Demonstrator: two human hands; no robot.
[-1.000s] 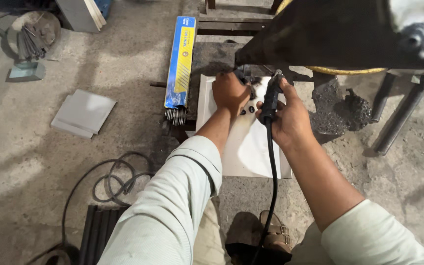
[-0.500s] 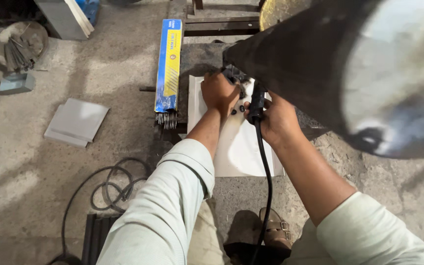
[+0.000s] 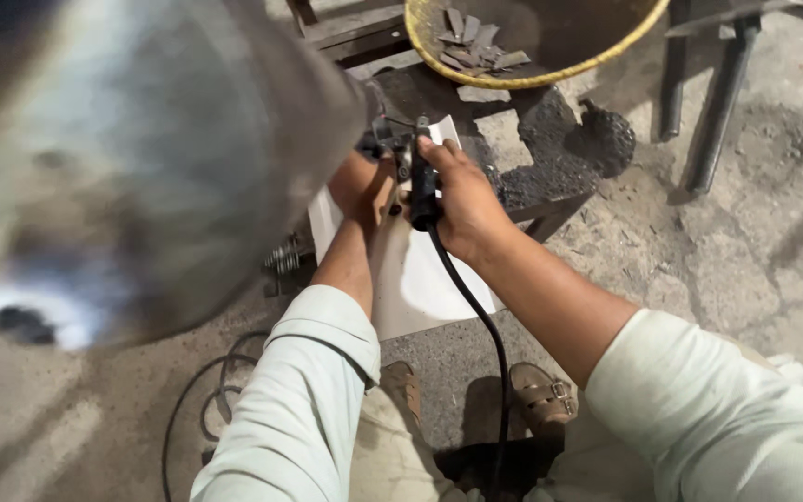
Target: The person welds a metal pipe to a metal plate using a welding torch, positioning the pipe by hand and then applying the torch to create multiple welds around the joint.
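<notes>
The right hand [image 3: 462, 200] is closed round a black welding holder [image 3: 422, 186] over the white tile's [image 3: 420, 279] far edge. The left hand [image 3: 364, 186] is half hidden; its grip is unclear. No finished weld shows, so I'd judge the work barely begun.

We have a single view, from a camera worn on our head, facing steeply down and close over both forearms. A large blurred grey shape [image 3: 132, 158], very near the lens, blocks everything left of our left grip [image 3: 364, 186]; concrete floor [image 3: 745, 242] fills the rest.
</notes>
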